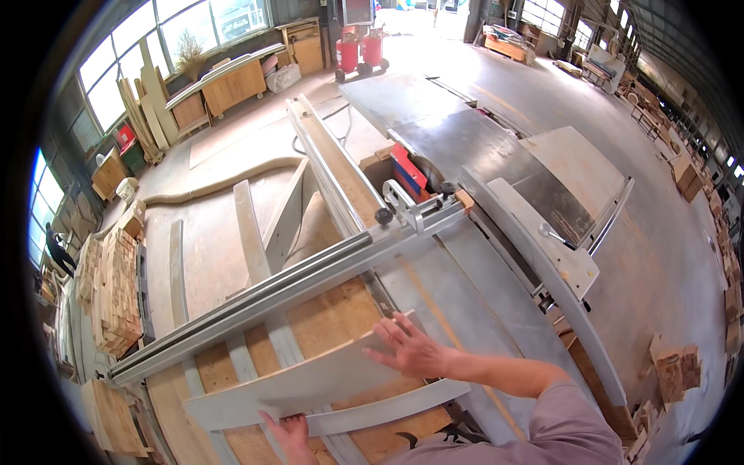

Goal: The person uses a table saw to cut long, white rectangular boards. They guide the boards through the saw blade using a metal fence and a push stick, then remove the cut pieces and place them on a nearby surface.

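A long pale board (294,384) lies at a slant across the slatted sliding table in front of me. My left hand (291,435) grips its near edge, thumb on the upper face and the other fingers partly hidden. At the board's right end, my right hand (407,346) rests with fingers spread over the far corner. Nearer to my body is a narrower curved pale strip (387,409), also on the table. Beyond the board runs a long metal fence (256,302) with a clamp-like stop (403,205) at its right part.
A panel saw's metal table (465,147) extends ahead, with a red and blue blade guard (408,172). Stacked wood blocks (116,291) stand at the left. Red cylinders (360,53) on wheels are at the back. Wood offcuts (674,372) lie at the right.
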Motion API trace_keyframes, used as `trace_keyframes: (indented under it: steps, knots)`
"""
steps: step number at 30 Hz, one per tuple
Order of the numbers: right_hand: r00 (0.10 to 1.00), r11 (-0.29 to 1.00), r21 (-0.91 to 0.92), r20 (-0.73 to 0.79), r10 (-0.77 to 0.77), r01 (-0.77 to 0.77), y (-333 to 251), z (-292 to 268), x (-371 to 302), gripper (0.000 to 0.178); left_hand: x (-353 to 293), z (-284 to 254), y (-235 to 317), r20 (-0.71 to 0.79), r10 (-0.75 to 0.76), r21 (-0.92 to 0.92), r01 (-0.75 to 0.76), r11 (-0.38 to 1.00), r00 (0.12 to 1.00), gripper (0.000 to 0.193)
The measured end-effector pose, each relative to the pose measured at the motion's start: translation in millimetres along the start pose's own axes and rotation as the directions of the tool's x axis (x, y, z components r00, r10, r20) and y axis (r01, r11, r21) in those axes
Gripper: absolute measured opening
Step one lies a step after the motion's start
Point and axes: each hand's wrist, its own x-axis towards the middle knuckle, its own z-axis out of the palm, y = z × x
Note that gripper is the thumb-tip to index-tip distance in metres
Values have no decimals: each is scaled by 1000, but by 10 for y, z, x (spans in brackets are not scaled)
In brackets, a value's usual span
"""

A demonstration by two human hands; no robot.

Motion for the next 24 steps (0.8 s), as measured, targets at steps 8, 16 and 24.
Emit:
trace_keyframes:
  steps: [8,16,24]
  knots:
    - [922,868,424,-157,353,-260,-534,-1041,-845,91,-1322,1278,-282,597,368,7,-464,886,712,63]
    - [425,56,998,-66,903,38,-143,-1822,-2679,80,-2958,2510,-2292,939,-134,329,-713,619,318,50]
    - [-233,190,888,-97,968,419,-512,-2580,-5234,92,-3496,1301,-4878,618,-752,-62,-939,-339,231,65]
